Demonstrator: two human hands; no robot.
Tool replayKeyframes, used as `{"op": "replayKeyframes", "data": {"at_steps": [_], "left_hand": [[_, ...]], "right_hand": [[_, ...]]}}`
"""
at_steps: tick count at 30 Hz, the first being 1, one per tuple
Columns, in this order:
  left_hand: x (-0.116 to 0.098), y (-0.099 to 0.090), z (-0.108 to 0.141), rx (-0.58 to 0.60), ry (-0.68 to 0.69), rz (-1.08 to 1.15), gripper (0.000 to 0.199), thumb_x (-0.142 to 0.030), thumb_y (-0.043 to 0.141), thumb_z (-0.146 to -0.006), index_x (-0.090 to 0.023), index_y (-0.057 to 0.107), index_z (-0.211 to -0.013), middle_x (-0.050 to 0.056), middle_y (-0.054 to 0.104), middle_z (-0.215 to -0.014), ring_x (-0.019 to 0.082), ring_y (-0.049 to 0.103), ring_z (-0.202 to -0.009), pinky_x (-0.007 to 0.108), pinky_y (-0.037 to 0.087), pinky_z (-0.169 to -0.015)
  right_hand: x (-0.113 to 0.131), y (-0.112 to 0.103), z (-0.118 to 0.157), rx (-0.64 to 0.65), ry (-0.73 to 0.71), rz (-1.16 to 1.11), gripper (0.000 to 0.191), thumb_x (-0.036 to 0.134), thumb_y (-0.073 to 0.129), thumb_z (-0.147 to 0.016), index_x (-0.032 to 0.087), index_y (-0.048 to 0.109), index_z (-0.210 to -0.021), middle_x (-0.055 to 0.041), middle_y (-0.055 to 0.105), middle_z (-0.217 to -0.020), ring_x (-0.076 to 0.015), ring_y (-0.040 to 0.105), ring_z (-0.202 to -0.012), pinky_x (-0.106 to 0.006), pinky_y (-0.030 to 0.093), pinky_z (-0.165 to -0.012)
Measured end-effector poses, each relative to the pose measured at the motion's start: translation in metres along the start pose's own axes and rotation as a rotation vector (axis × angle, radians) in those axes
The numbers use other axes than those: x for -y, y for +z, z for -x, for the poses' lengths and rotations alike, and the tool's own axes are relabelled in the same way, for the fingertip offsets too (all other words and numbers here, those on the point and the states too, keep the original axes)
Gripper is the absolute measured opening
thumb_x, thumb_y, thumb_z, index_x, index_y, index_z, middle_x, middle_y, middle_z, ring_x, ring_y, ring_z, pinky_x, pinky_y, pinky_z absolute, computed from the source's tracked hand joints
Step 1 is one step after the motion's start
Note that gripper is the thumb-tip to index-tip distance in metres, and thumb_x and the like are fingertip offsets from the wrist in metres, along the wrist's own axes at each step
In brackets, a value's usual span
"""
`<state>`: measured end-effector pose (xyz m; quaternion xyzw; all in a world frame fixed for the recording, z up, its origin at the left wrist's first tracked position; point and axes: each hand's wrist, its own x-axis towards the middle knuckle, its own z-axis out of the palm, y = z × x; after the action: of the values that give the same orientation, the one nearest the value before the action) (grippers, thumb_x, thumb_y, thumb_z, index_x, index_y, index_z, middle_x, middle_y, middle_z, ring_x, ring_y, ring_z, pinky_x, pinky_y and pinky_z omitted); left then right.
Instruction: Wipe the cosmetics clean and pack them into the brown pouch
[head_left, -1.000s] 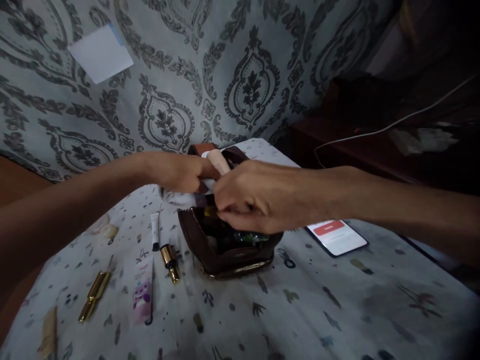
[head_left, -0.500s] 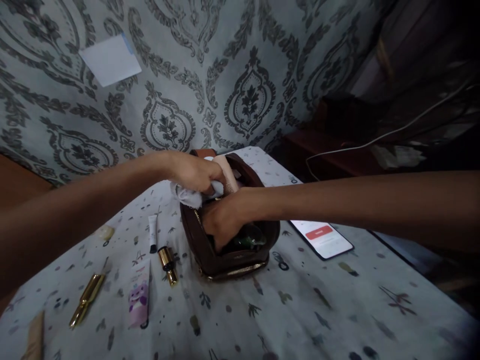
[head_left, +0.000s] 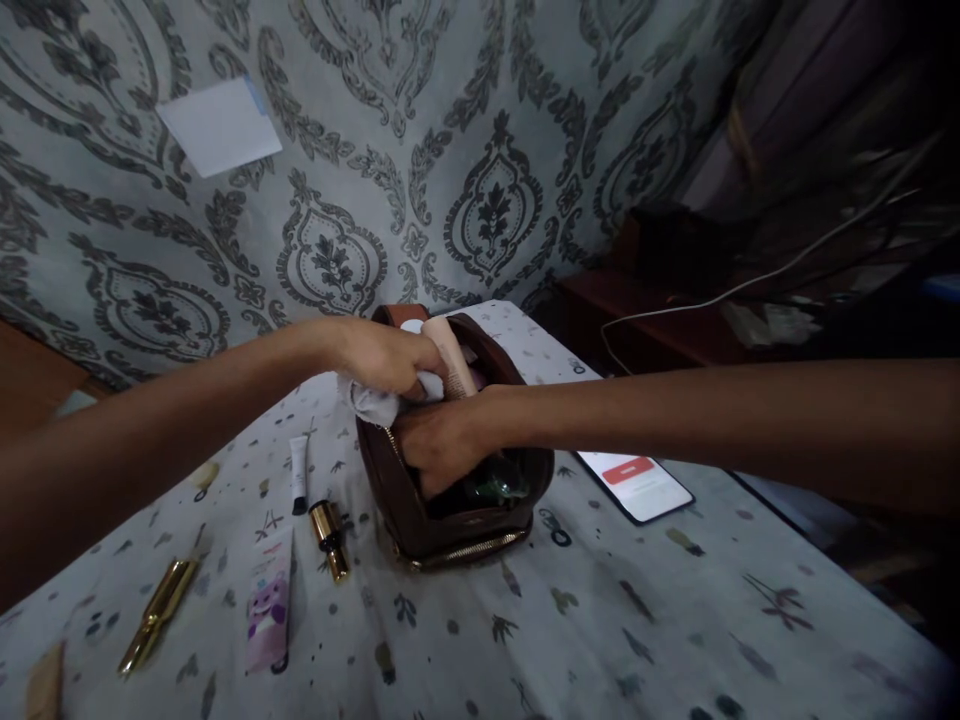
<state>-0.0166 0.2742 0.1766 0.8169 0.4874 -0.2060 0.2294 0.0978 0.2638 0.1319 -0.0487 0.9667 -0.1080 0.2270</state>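
A dark brown zip bag (head_left: 465, 530) stands with its top unzipped on the patterned cloth. My left hand (head_left: 386, 358) is closed at its left rim, gripping a crumpled white cloth (head_left: 373, 402). Against those fingers leans a beige tube (head_left: 448, 355), upright and partly inside the bag. My right hand (head_left: 442, 440) reaches down into the opening; its fingertips are hidden, so what they touch cannot be made out. Beside that hand, a shiny dark green item (head_left: 495, 482) lies inside the bag.
Left of the bag lie a small white tube (head_left: 298, 470), two gold cosmetic tubes (head_left: 330, 540) (head_left: 159, 615), a pink-purple tube (head_left: 268, 605) and a beige item (head_left: 46, 685). A lit phone (head_left: 637, 485) lies to the right. Patterned wallpaper (head_left: 330, 240) rises behind.
The view has shifted slightly, so the table items sit a little lower and further left. Both hands keep nearly the same place at the bag, the right one slightly deeper inside.
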Motion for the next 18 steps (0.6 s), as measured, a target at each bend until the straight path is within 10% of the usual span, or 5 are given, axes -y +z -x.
{"op": "replayKeyframes", "data": {"at_steps": [18], "left_hand": [[0.0001,0.0001,-0.001,0.022,0.018,0.055,0.041,-0.021,0.055,-0.081,-0.025,0.066,-0.121,-0.001,0.073,-0.118,0.02,0.062,-0.11,0.026,0.044,-0.097]], "right_hand": [[-0.0045,-0.0005,0.0032,0.072,-0.047,-0.004,0.03,0.017,0.066,-0.085,0.002,0.07,-0.11,-0.0113,0.071,-0.093,-0.0201,0.061,-0.084,-0.029,0.047,-0.074]]}}
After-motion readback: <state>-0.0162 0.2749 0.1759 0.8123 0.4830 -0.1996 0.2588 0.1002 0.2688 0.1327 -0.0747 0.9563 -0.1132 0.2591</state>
